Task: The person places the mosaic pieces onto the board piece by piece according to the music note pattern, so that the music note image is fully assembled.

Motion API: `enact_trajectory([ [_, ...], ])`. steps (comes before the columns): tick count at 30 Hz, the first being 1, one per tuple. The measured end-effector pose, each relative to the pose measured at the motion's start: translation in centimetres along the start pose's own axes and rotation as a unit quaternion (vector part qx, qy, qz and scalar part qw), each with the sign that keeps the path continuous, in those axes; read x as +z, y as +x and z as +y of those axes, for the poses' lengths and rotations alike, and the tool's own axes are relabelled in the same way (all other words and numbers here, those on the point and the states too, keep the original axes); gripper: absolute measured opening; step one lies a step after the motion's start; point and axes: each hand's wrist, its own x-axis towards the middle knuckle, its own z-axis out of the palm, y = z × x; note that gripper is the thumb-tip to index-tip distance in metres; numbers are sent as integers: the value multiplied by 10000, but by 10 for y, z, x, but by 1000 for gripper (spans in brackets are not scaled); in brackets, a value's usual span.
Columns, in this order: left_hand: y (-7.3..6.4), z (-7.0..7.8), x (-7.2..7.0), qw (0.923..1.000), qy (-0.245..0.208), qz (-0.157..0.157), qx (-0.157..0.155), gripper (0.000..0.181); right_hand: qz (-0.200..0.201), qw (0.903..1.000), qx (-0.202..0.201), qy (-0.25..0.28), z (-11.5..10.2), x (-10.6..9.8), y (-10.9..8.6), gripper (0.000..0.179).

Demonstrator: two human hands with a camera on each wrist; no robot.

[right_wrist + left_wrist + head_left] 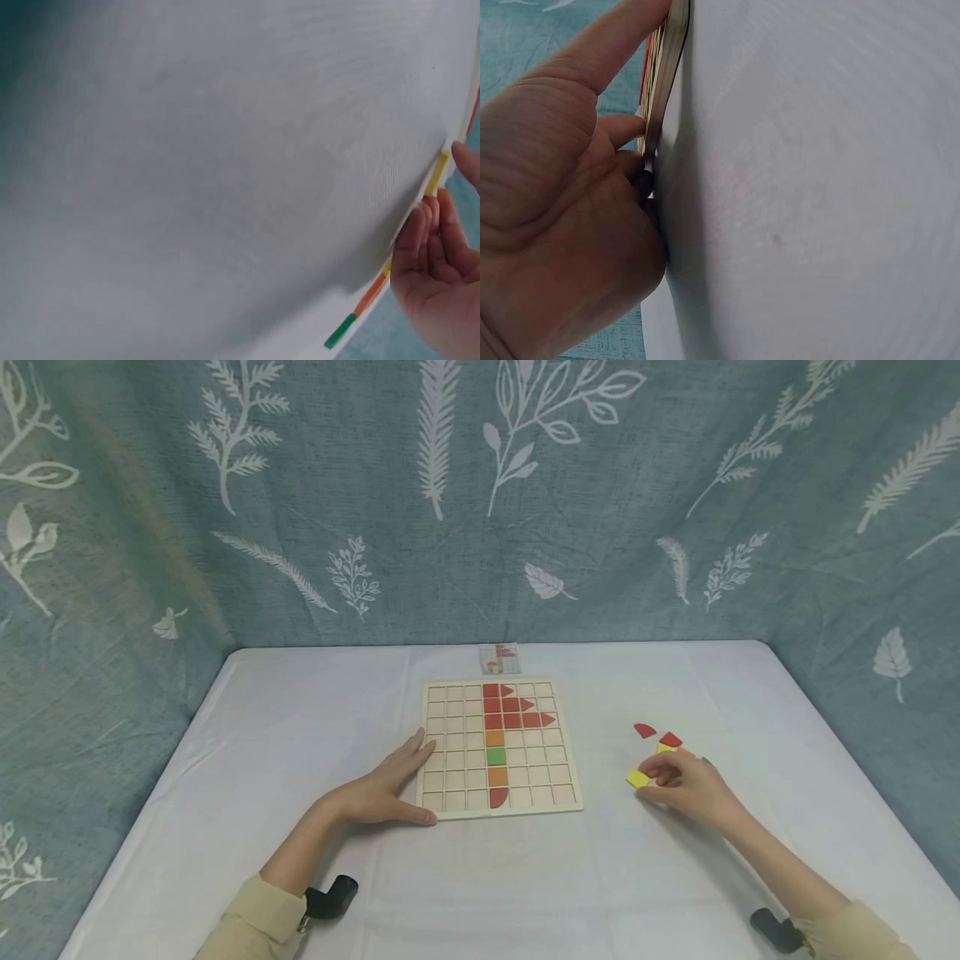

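Observation:
A wooden grid board (453, 781) lies on the table with red, orange and green tiles set in its cells. Along its left edge rests my left hand (386, 785), thumb at the front left corner, fingers extended; the left wrist view shows the thumb against the board's side (667, 82). To the right of the board, my right hand (690, 787) pinches a yellow square tile (637, 779) between thumb and fingers, low over the cloth. That yellow tile (436, 174) also shows between the fingertips in the right wrist view.
Beyond the right hand lie a red quarter-round tile (644, 730), another red tile (671, 740) and a yellow one (664, 747). An orange tile (370, 294) and a green tile (341, 331) are partly behind the hand. A small pattern card (499, 658) sits behind the board.

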Motion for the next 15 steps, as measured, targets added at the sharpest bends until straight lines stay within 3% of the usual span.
enact_trajectory([
  [10, -1, 0, 0, 10000, 34, 3, 86, 110, 253, 9995, -158, -32, -5, 8, 3, 27],
  [15, -2, 0, 0, 10000, 31, 14, 88, 110, 245, 9993, -189, 198, -9, 12, 6, 29],
])
